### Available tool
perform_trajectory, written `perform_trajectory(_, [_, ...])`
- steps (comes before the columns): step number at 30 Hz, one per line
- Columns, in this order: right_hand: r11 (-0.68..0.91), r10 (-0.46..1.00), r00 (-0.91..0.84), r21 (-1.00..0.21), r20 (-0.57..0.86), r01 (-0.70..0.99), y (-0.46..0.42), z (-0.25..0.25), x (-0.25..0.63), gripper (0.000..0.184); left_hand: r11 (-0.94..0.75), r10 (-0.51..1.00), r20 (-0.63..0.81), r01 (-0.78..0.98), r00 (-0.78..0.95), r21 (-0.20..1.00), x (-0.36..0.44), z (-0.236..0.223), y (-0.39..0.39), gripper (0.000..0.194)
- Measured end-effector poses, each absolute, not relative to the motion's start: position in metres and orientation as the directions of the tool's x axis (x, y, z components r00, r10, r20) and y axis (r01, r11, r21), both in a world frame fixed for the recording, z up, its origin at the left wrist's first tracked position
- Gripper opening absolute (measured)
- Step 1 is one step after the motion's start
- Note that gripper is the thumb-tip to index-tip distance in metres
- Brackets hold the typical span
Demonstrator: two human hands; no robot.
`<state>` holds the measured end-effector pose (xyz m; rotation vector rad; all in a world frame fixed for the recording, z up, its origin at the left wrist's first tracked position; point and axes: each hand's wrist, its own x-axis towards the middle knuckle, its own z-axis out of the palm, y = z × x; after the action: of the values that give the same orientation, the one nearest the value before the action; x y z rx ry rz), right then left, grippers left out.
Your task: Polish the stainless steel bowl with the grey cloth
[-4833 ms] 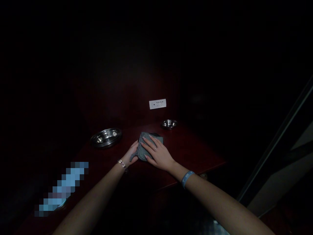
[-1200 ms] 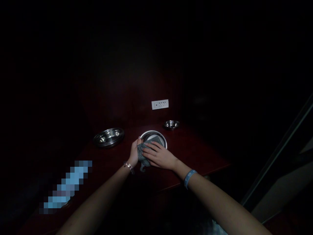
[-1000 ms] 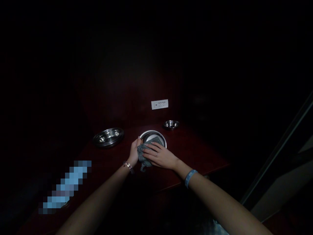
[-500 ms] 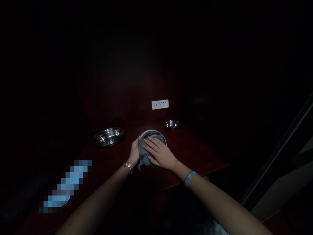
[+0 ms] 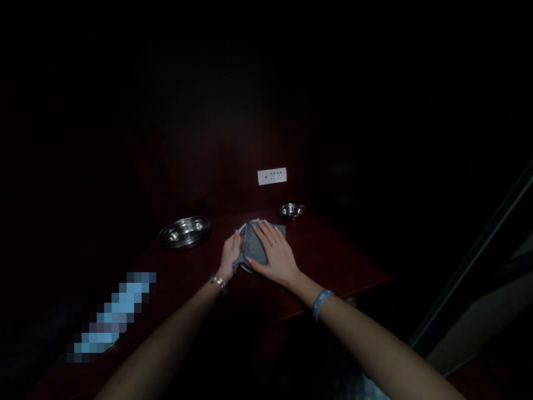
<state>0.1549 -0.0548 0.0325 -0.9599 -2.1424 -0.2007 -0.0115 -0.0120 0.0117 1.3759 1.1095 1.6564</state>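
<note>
A round steel plate (image 5: 241, 228) lies on the dark red table (image 5: 333, 261), almost wholly covered. My right hand (image 5: 275, 255) rests flat on a grey cloth (image 5: 255, 247) and presses it into the plate, fingers stretched out and together. My left hand (image 5: 230, 256) grips the plate's left rim, thumb on the edge beside the cloth. A corner of the cloth hangs over the plate's near rim. The scene is very dim.
A stack of steel plates (image 5: 184, 231) sits to the left. A small steel bowl (image 5: 291, 210) stands at the back right, under a white wall socket (image 5: 272, 176). The table's front edge runs just below my wrists. A blurred patch (image 5: 112, 316) lies at lower left.
My right hand has slid the cloth from the plate's near side to its far side, now covering nearly all of it. The left hand has kept its hold on the rim.
</note>
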Motion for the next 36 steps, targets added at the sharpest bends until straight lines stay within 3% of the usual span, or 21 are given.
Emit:
perform_trajectory(4, [0.657,0.646,-0.317,-0.295,0.694,0.694,-0.049,0.028,0.161,0.084,-0.406,0.892,0.41,0.06,-0.193,0.912,-0.013,0.01,-0.013,0.05])
perform_trajectory(7, [0.616,0.712,-0.256,-0.406,0.654,0.675,-0.046,0.019,0.162,0.08,-0.355,0.909,0.357,0.05,-0.217,0.934,-0.014,0.009,-0.013,0.051])
perform_trajectory(12, [0.527,0.829,-0.216,-0.589,0.516,0.613,-0.041,0.006,0.164,0.073,-0.287,0.918,0.266,-0.029,-0.293,0.957,-0.019,0.005,-0.01,0.055])
perform_trajectory(15, [0.448,0.884,-0.218,-0.621,0.413,0.643,-0.04,0.005,0.165,0.073,-0.232,0.923,0.202,-0.056,-0.327,0.971,-0.023,0.002,-0.007,0.055])
perform_trajectory(20, [0.502,0.842,-0.25,-0.525,0.477,0.688,-0.037,0.002,0.165,0.072,-0.211,0.931,0.176,-0.079,-0.318,0.974,-0.028,-0.005,0.0,0.05])
perform_trajectory(25, [0.604,0.763,-0.357,-0.401,0.539,0.689,-0.036,-0.004,0.166,0.087,-0.193,0.935,0.167,-0.054,-0.313,0.98,-0.028,-0.009,0.003,0.049])
perform_trajectory(36, [0.776,0.514,-0.625,-0.008,0.588,0.631,-0.049,0.013,0.162,0.073,-0.214,0.948,0.217,0.042,-0.233,0.976,-0.029,-0.007,0.004,0.047])
